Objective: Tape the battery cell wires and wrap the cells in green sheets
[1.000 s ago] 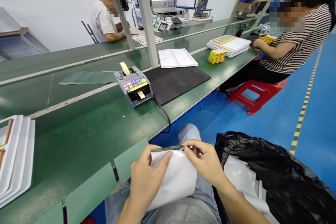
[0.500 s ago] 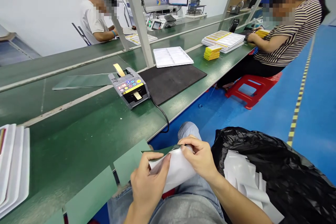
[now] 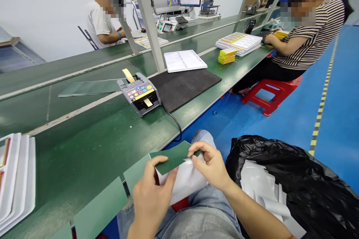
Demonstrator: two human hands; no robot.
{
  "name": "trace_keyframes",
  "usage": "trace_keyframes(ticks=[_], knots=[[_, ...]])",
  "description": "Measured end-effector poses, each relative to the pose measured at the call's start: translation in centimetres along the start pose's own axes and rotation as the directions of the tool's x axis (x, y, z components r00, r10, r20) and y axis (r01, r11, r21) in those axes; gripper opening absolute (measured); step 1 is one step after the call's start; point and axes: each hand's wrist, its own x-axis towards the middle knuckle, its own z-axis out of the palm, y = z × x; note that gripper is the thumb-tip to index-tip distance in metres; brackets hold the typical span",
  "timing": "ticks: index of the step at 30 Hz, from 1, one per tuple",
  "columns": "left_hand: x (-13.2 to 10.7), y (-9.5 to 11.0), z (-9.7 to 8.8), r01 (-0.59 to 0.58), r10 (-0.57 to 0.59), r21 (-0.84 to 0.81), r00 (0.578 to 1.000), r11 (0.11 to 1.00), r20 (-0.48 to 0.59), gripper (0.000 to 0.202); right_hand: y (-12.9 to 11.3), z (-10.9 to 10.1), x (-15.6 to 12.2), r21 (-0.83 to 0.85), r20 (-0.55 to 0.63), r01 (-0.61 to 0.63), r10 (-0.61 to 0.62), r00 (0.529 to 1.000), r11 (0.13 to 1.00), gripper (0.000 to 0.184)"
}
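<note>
Over my lap, both hands grip a green sheet (image 3: 174, 158) with white backing paper (image 3: 189, 183) hanging from its near side. My left hand (image 3: 151, 190) pinches the left end, thumb on the white side and index finger along the green top. At the upper right corner, my right hand (image 3: 210, 166) pinches the edge where green and white meet. The two layers look partly apart there; fingertips hide the exact join. Similar green pieces (image 3: 101, 207) line the table edge beside my left hand.
A black plastic bag (image 3: 308, 190) holding white paper strips (image 3: 260, 183) stands at my right. On the green table (image 3: 112, 138) are a tape dispenser (image 3: 140, 93), a black mat (image 3: 185, 87) and white trays (image 3: 22, 179). A co-worker (image 3: 316, 33) sits on a red stool (image 3: 273, 93).
The green sheet has tilted so more of its green face shows above the white paper. My left hand has shifted slightly left and down; my right hand keeps its pinch.
</note>
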Motion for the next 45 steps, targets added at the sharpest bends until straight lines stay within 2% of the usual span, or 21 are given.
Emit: trace_keyframes(ticks=[2, 4, 6, 7, 8, 9, 11, 13, 15, 17, 18, 20, 22, 24, 26, 28, 31, 39, 45], knots=[[0.4, -0.1, -1.4, -0.103, 0.108, 0.123, 0.994, 0.987, -0.034, 0.045, -0.9, -0.7, 0.2, -0.107, 0.072, 0.027, -0.020, 0.997, 0.994, 0.015], [0.5, 0.2, -2.7, -0.274, 0.283, 0.178, 0.959, 0.945, -0.024, 0.050, -1.8, -1.2, 0.5, -0.227, 0.162, 0.070, -0.033, 0.986, 0.971, 0.015], [0.4, 0.8, -3.5, -0.420, 0.404, 0.097, 0.903, 0.902, 0.148, 0.048, -2.6, -1.4, 0.7, -0.318, 0.230, 0.143, -0.071, 0.971, 0.937, 0.018], [0.2, 1.1, -3.7, -0.457, 0.438, 0.019, 0.863, 0.889, 0.251, 0.048, -3.0, -1.4, 0.8, -0.358, 0.248, 0.183, -0.096, 0.964, 0.916, 0.020], [0.0, 1.4, -3.6, -0.465, 0.455, -0.053, 0.828, 0.884, 0.328, 0.049, -3.2, -1.4, 0.9, -0.391, 0.265, 0.216, -0.116, 0.957, 0.895, 0.022], [-0.1, 1.5, -3.4, -0.446, 0.451, -0.104, 0.814, 0.889, 0.366, 0.049, -3.5, -1.3, 1.0, -0.411, 0.286, 0.238, -0.123, 0.950, 0.880, 0.024], [-0.2, 1.5, -2.6, -0.366, 0.391, -0.139, 0.851, 0.920, 0.352, 0.038, -3.7, -1.1, 1.1, -0.404, 0.352, 0.256, -0.109, 0.930, 0.878, 0.028], [-0.2, 1.1, -1.7, -0.276, 0.315, -0.161, 0.894, 0.947, 0.318, 0.018, -3.8, -1.0, 1.2, -0.361, 0.421, 0.257, -0.090, 0.903, 0.896, 0.030], [0.0, 0.7, -1.0, -0.186, 0.253, -0.218, 0.906, 0.958, 0.340, 0.008, -3.7, -1.0, 1.2, -0.337, 0.443, 0.274, -0.105, 0.890, 0.901, 0.031], [0.2, 0.4, -0.7, -0.079, 0.182, -0.284, 0.916, 0.956, 0.358, 0.011, -3.5, -0.9, 1.2, -0.372, 0.395, 0.363, -0.208, 0.895, 0.854, 0.034], [0.3, 0.3, -0.6, -0.016, 0.135, -0.316, 0.923, 0.949, 0.359, 0.011, -3.4, -0.8, 1.2, -0.415, 0.351, 0.428, -0.293, 0.889, 0.803, 0.033], [0.4, 0.2, -0.6, 0.098, 0.046, -0.381, 0.935, 0.919, 0.351, 0.011, -3.1, -0.5, 1.0, -0.519, 0.256, 0.534, -0.475, 0.842, 0.667, 0.023], [0.3, 0.2, -0.6, 0.145, 0.004, -0.428, 0.945, 0.892, 0.327, 0.012, -2.9, 0.1, 0.8, -0.570, 0.193, 0.561, -0.566, 0.802, 0.601, 0.011], [0.2, 0.2, -0.7, 0.097, 0.027, -0.439, 0.963, 0.893, 0.267, 0.012, -2.7, 0.7, 0.5, -0.550, 0.164, 0.548, -0.562, 0.811, 0.630, 0.010], [-0.1, 0.2, -0.6, -0.019, 0.099, -0.410, 0.980, 0.912, 0.174, 0.012, -2.6, 1.2, 0.1, -0.520, 0.155, 0.511, -0.514, 0.844, 0.684, 0.012], [-0.3, 0.2, -0.5, -0.125, 0.177, -0.376, 0.978, 0.918, 0.109, 0.013, -2.6, 1.6, -0.2, -0.494, 0.148, 0.477, -0.470, 0.870, 0.727, 0.015], [-0.6, 0.0, -0.3, -0.218, 0.259, -0.354, 0.963, 0.910, 0.073, 0.016, -2.7, 1.7, -0.5, -0.440, 0.155, 0.452, -0.430, 0.889, 0.776, 0.018], [-1.0, -0.8, 0.2, -0.352, 0.377, -0.280, 0.925, 0.893, 0.040, 0.024, -3.0, 1.4, 0.0, -0.351, 0.259, 0.426, -0.351, 0.900, 0.834, 0.015], [-1.3, -0.7, 0.3, -0.382, 0.394, -0.272, 0.919, 0.883, -0.011, 0.026, -2.8, 2.1, -0.2, -0.345, 0.182, 0.413, -0.372, 0.910, 0.843, 0.020]])
